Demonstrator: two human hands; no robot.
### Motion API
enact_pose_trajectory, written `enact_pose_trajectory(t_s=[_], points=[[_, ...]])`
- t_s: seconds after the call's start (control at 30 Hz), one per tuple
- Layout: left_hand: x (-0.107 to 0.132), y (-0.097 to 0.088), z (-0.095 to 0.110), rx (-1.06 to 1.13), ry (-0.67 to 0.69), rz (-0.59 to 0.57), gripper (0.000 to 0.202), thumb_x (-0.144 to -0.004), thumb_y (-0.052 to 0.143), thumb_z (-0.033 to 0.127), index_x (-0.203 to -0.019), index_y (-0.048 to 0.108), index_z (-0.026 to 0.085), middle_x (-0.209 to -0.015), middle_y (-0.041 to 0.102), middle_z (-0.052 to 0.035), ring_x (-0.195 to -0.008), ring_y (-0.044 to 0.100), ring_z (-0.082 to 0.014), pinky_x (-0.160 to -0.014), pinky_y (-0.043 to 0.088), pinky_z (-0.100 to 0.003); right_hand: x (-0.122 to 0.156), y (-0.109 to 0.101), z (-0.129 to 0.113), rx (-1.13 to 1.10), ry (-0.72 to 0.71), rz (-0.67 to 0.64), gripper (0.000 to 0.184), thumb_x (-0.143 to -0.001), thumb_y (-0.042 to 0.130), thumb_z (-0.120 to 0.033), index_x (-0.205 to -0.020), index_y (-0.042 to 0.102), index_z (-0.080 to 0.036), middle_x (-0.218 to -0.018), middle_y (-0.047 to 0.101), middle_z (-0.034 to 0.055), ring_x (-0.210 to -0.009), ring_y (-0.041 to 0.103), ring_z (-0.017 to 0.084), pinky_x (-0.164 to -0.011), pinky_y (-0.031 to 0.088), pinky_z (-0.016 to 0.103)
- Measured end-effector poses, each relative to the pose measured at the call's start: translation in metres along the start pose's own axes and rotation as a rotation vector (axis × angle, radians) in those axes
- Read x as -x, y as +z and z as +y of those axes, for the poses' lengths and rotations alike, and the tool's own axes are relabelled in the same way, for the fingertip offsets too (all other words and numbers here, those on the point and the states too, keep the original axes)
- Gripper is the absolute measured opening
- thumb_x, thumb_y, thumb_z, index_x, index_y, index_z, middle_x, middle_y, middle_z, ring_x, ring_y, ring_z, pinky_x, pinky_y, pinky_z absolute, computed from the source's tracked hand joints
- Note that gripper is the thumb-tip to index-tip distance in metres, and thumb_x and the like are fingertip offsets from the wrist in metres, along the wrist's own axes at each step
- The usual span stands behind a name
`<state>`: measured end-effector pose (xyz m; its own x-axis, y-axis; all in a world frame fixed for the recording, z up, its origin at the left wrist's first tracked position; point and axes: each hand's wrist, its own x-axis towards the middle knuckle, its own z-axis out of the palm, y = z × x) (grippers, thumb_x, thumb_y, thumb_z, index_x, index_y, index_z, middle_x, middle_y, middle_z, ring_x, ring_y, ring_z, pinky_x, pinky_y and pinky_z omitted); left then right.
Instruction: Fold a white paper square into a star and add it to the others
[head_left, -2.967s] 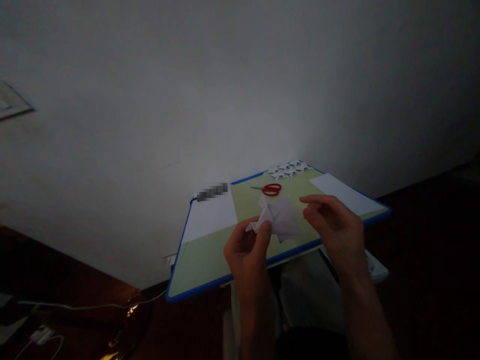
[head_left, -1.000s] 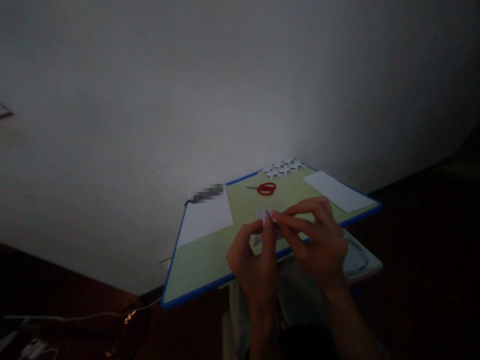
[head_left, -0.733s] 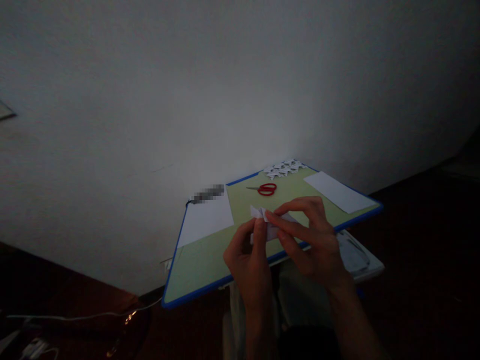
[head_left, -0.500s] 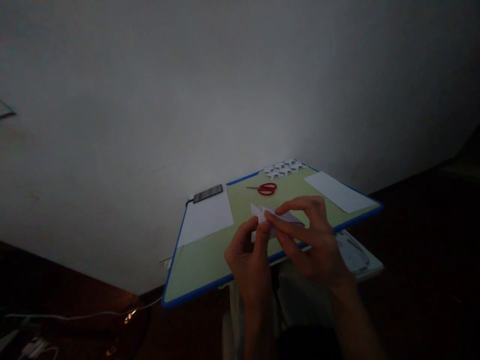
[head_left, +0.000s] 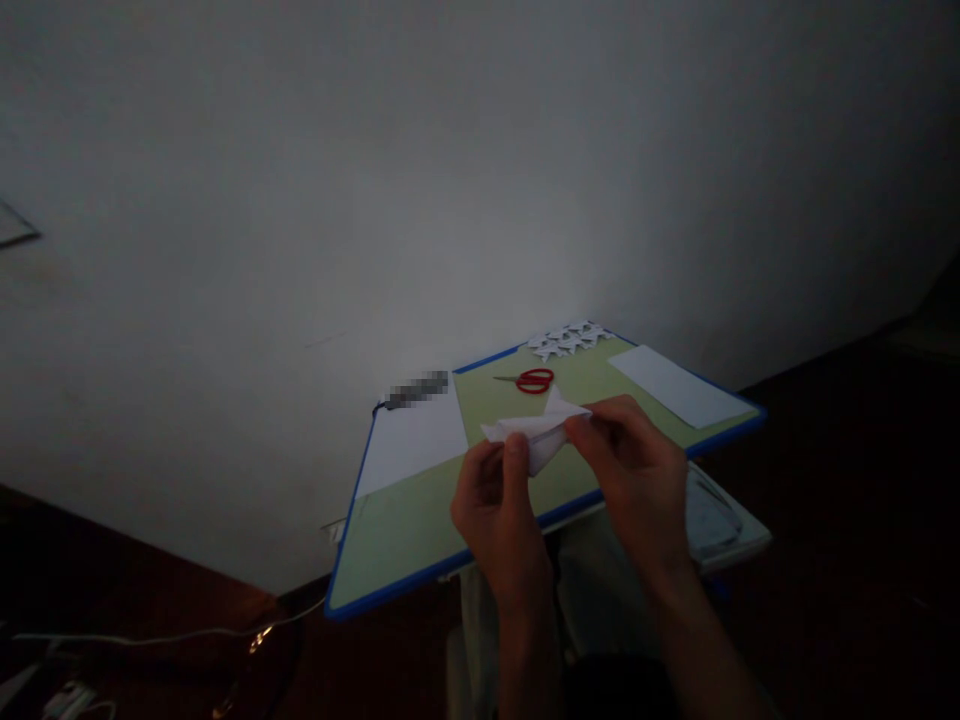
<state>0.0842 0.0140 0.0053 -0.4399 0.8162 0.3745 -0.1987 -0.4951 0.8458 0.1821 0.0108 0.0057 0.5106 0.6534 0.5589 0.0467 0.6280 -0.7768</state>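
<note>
A small piece of folded white paper (head_left: 541,430), with pointed flaps, is held above the front part of the table. My left hand (head_left: 504,505) pinches its left end, thumb on the near side. My right hand (head_left: 637,465) grips its right tip between thumb and fingers. One flap points up and away from me, another hangs down between the hands. Beyond the paper lies a pair of red-handled scissors (head_left: 534,380), blades to the left. Several small folded white paper pieces (head_left: 570,340) sit in rows at the far edge.
The pale green tabletop (head_left: 405,535) has a blue rim. White paper sheets lie at the left (head_left: 416,440) and right (head_left: 679,385). A blurred-out dark device (head_left: 418,388) with a cable rests at the far left, near the wall (head_left: 375,200). A white tray (head_left: 716,515) sits below the right edge.
My right hand has moved from the middle of the folded paper to its right tip. The paper has turned and is stretched sideways between both hands; its flaps show more.
</note>
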Motion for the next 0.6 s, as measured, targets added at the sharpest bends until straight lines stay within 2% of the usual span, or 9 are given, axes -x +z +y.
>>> enact_pose_trajectory(t_s=[0.27, 0.47, 0.6], points=[[0.001, 0.0, 0.011, -0.165, 0.118, 0.024, 0.016, -0.093, 0.077, 0.031, -0.086, 0.079, 0.017, -0.082, 0.078, -0.0024, -0.078, 0.073, -0.0163, -0.069, 0.057, -0.023, -0.002, -0.001, -0.012, 0.029, -0.04, 0.018, 0.019, -0.096, 0.071, -0.024, -0.077, 0.072, -0.023, -0.08, 0.064, 0.0, -0.079, 0.058, 0.018, -0.069, 0.045, 0.032], [0.002, -0.002, 0.013, -0.236, 0.171, 0.016, 0.019, -0.096, 0.074, 0.032, -0.083, 0.077, 0.018, -0.078, 0.076, -0.0004, -0.074, 0.071, -0.0147, -0.067, 0.055, -0.021, -0.003, -0.003, -0.009, 0.024, -0.056, 0.0, 0.014, -0.093, 0.075, -0.022, -0.079, 0.077, -0.024, -0.079, 0.065, -0.0013, -0.078, 0.059, 0.017, -0.068, 0.045, 0.03], [0.004, -0.003, 0.013, -0.278, 0.203, 0.014, 0.02, -0.098, 0.071, 0.033, -0.084, 0.077, 0.019, -0.078, 0.076, 0.0004, -0.072, 0.071, -0.0138, -0.066, 0.055, -0.02, -0.004, -0.006, -0.007, 0.092, -0.106, 0.003, 0.016, -0.095, 0.074, -0.023, -0.079, 0.074, -0.024, -0.078, 0.065, -0.0018, -0.077, 0.058, 0.016, -0.069, 0.045, 0.03]])
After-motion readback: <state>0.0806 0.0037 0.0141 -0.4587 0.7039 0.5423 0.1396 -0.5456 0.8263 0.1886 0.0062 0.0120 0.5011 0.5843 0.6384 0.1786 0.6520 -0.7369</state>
